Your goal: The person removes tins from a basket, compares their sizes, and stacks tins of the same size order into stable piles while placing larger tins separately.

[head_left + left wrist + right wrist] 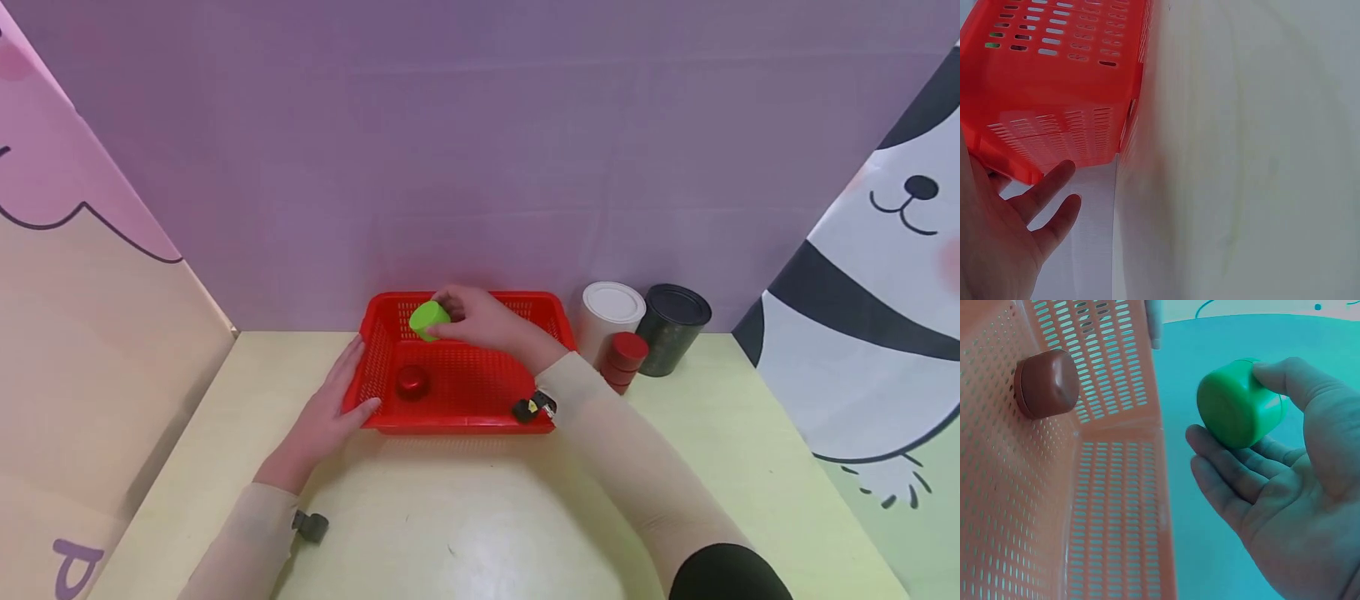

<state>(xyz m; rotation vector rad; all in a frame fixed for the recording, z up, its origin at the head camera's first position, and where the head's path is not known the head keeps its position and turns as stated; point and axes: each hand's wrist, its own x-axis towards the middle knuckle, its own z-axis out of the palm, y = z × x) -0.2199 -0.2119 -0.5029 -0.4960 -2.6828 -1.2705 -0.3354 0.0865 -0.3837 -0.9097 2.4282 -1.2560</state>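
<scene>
My right hand [483, 321] pinches a small green cup-shaped piece [428, 320] between thumb and fingers, above the back of a red plastic basket [468, 423]. In the right wrist view this green piece [1235, 405] has a rounded end, and its position is above the basket's rim. My left hand [330, 417] rests against the basket's left side with its fingers fairly straight and the thumb by the front corner. The left wrist view shows those fingers [1054, 187] spread beside the slotted basket wall [1054, 87]. Inside the basket, toward the left, sits a small red rounded piece [412, 382].
Right of the basket stand a white lidded canister [612, 304] and a dark lidded canister [678, 321]. A short red stack [624, 362] is in front of them. A purple backdrop [480, 167] rises directly behind the pale table [450, 508].
</scene>
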